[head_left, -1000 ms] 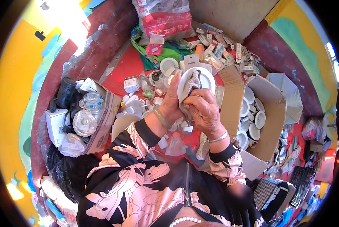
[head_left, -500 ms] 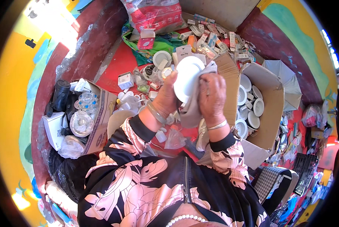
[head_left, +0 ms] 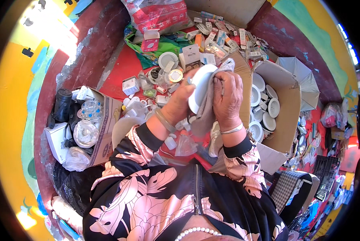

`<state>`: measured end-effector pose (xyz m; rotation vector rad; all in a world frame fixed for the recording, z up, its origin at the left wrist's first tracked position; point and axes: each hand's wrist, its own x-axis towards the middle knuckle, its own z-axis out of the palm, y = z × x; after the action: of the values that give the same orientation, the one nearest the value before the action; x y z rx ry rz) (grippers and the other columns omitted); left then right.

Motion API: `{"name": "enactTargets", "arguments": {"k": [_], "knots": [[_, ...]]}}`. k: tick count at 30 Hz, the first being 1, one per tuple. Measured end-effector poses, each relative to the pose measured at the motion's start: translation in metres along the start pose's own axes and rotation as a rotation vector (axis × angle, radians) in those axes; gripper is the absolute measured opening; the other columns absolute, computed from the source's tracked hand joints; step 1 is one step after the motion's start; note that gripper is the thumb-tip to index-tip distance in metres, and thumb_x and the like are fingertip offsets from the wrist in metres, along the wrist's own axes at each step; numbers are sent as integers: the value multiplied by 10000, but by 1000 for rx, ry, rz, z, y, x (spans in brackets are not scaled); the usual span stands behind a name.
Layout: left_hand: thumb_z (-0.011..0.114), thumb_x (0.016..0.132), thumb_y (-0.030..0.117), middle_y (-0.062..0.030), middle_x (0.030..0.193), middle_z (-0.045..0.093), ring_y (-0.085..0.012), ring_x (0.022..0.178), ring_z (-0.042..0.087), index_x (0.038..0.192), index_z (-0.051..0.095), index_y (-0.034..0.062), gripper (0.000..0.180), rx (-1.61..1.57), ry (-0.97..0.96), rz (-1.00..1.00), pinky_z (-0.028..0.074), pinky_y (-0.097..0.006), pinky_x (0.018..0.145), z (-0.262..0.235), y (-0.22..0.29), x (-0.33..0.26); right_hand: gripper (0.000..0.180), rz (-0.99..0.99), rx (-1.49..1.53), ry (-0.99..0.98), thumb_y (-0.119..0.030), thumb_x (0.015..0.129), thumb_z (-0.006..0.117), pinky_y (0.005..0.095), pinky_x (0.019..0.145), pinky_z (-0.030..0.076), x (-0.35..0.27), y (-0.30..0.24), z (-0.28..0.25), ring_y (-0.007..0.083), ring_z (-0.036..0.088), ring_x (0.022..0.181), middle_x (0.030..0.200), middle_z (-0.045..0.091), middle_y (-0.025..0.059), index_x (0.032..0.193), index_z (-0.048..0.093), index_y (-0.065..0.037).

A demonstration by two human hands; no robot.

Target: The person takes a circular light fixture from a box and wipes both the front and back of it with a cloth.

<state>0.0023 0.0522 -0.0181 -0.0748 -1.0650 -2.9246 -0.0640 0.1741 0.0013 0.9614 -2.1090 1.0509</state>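
Observation:
My left hand (head_left: 180, 105) grips a round white dish-shaped light fitting (head_left: 200, 83) by its edge, holding it up in front of me. My right hand (head_left: 227, 99) presses a grey cloth (head_left: 206, 112) against the fitting's face; the cloth hangs down between the two hands. Both wrists wear bangles, and my sleeves are black with pink flowers.
An open cardboard box (head_left: 286, 108) on the right holds several white round fittings (head_left: 268, 106). A carton (head_left: 103, 128) on the left holds clear plastic parts and bags. Small boxes and packets (head_left: 224, 38) litter the red floor (head_left: 119, 68) ahead, below a red sack (head_left: 160, 16).
Both hands, fitting and cloth have shifted up and slightly right in view. The fitting has turned more edge-on, and my right hand now covers more of its face with the cloth.

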Motion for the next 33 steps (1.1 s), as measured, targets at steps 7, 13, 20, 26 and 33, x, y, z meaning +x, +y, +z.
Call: {"name": "enactTargets", "arguments": {"k": [7, 13, 20, 26, 33], "knots": [[440, 790, 649, -139, 1209, 509, -241, 1072, 525, 1282, 409, 35, 787, -34, 66, -56, 412, -363, 944, 0, 13, -5, 193, -105, 334, -129, -37, 711, 635, 382, 709, 424, -17, -41, 6, 300, 519, 788, 842, 542, 100, 892, 581, -77], [500, 788, 602, -113, 1218, 512, -233, 1084, 526, 1276, 418, 59, 735, 13, 56, -202, 412, -357, 954, 5, -3, -8, 177, -170, 176, -33, -22, 720, 622, 379, 695, 419, -2, -24, -4, 294, 520, 782, 840, 549, 101, 881, 574, -76], [442, 777, 683, -128, 1308, 441, -247, 1166, 475, 1352, 317, 47, 866, 124, 3, -16, 365, -370, 1001, 3, 2, -4, 141, 134, 94, 2, -47, 805, 573, 396, 747, 414, -4, 13, -1, 317, 522, 848, 891, 566, 132, 942, 543, -31], [342, 798, 720, -123, 1225, 497, -255, 1108, 502, 1282, 407, 46, 832, -97, 231, 9, 401, -373, 965, -11, 6, 9, 269, -123, 330, -150, -37, 736, 619, 391, 813, 417, -28, -26, 6, 320, 519, 910, 985, 554, 132, 1000, 568, -41], [315, 968, 410, -81, 1238, 457, -164, 1111, 459, 1318, 327, 69, 488, 769, 54, 255, 355, -289, 979, -38, -39, 1, 208, -63, 242, -37, 13, 750, 571, 404, 784, 420, -8, -34, 1, 332, 518, 891, 945, 554, 149, 954, 563, -28]]}}
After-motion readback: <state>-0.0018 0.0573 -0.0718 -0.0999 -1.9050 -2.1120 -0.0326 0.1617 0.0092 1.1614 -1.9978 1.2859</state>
